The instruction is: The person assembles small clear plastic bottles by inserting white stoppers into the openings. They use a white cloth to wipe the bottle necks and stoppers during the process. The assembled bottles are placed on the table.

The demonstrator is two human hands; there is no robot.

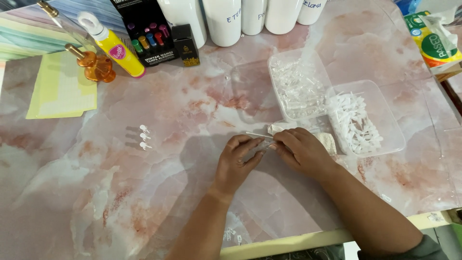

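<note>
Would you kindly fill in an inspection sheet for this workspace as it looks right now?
Surface: pink marbled table.
Job's things: thin white tube pinched between both hands; two clear tubs, one of clear parts, one of white parts; three small assembled pieces in a column.
Clutter: yellow bottle, amber bottle, black box, white bottles, yellow paper, tissue pack.
Grippers: left hand, right hand, fingertips meeting.
Cables: nothing seen.
Surroundings: nothing seen.

Left hand (237, 161), right hand (301, 150) together, fingers pinched.
</note>
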